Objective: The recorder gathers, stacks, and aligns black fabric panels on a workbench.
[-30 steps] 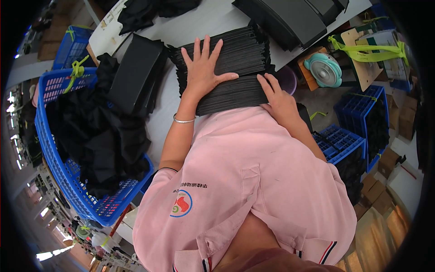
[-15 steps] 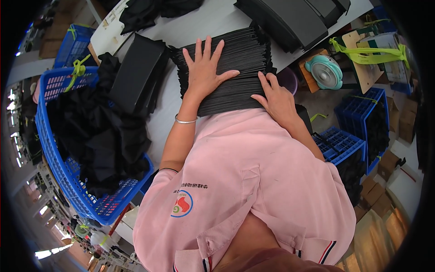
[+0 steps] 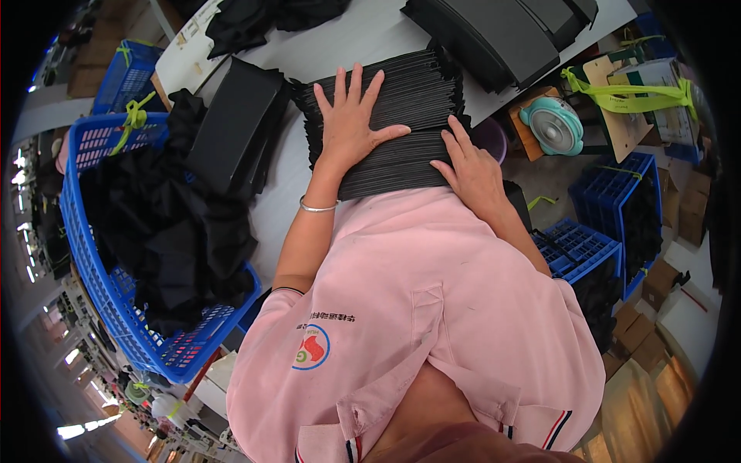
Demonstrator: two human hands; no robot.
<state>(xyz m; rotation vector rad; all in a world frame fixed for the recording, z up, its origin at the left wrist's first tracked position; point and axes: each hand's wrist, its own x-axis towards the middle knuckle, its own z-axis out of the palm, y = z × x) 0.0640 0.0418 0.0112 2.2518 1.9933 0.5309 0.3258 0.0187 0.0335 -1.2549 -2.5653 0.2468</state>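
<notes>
Head view shows a stack of flat black sheets lying on the white counter, close to its near edge and right in front of the person. The stack is fanned a little, so the edges of many sheets show as thin lines.

The left hand lies flat on top of the stack, palm down, all fingers spread wide apart. It grips nothing; it only presses on the top sheet. A thin bracelet sits on this wrist.

The right hand rests at the near right corner of the stack. Its fingers are stretched and slightly apart, with the tips on the sheets, and it also closes around nothing.

Just left of the stack a black box lies on the counter, touching the sheets or nearly so; I cannot tell which. Behind the stack, at the far right of the counter, stand bigger dark cases. Some black cloth lies at the far edge.

Beside the counter, on the person's left, a blue basket holds a heap of black fabric. On the right, lower down, there are a small teal fan, blue crates and cardboard boxes on the floor.

The person wears a pink shirt.
</notes>
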